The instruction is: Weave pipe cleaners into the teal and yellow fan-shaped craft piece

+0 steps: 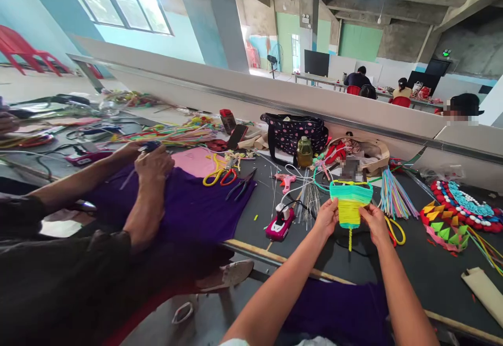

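Note:
Above the dark table I hold up a turquoise-and-yellow craft piece (351, 208), wide at the top and tapered, with a thin yellow stem hanging below. It looks wound from fuzzy pipe cleaners. My left hand (328, 217) pinches its left edge, and my right hand (372, 222) grips the lower right edge. Just behind my right hand lie yellow-handled scissors (397, 230), partly hidden. A bundle of pastel pipe cleaners (393, 194) fans out beyond that hand. Left of the piece are a pink glue gun (286, 181) and loose thin wires (312, 199).
A magenta power strip (280, 225) with a plug sits near the table edge. Pliers (242, 184) lie on purple cloth (196, 199) beside a co-worker's hands (153, 162). Behind stand a polka-dot bag (296, 133) and a bottle (304, 152). Colourful finished-looking crafts (446, 225) lie right.

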Tool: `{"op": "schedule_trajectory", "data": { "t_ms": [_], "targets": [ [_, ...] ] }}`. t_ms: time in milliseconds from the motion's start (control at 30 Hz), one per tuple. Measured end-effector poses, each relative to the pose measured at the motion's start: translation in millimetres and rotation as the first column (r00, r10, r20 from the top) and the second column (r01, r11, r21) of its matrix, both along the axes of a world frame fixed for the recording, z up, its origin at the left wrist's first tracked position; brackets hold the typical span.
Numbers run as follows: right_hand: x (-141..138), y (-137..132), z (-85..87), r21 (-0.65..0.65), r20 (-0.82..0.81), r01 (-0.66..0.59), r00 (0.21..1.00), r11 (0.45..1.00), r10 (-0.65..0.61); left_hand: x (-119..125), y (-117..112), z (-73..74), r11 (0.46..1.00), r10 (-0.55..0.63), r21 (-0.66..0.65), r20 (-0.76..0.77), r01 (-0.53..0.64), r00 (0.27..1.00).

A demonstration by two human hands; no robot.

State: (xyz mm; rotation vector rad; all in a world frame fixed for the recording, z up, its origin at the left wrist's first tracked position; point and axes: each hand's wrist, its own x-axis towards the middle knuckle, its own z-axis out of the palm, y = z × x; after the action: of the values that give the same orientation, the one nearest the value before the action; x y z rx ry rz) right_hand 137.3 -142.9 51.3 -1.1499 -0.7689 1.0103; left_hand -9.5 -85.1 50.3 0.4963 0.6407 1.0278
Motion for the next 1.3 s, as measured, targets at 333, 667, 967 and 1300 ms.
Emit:
{"op": "schedule_trajectory", "data": {
  "t_ms": [333, 667, 967, 1300],
  "targets": [
    [-30, -20, -12.4, -0.018, -0.032, 0.065, 0.997, 0.998, -0.065, -21, -21, -8.8, 0.997, 0.072, 0.032, -0.084, -0.069, 0.994],
    [-37, -14, -22.3, -0.001, -0.105, 0.072, 0.992, 0.997, -0.071, -14, -2, -10.5, 1.0, -0.03, -0.004, -0.071, 0.03, 0.997],
    [-22, 25, -19.5, 0.043, -0.213, 0.007, 0.977, 0.999, 0.002, 4, 35, -12.1, 0.975, -0.22, 0.029, -0.03, 0.221, 0.975],
    [-16, 51, -30.0, 0.035, -0.171, 0.097, 0.981, 0.995, -0.089, 14, 59, -17.0, 0.975, -0.206, 0.071, -0.043, 0.209, 0.978]
  ]
}}
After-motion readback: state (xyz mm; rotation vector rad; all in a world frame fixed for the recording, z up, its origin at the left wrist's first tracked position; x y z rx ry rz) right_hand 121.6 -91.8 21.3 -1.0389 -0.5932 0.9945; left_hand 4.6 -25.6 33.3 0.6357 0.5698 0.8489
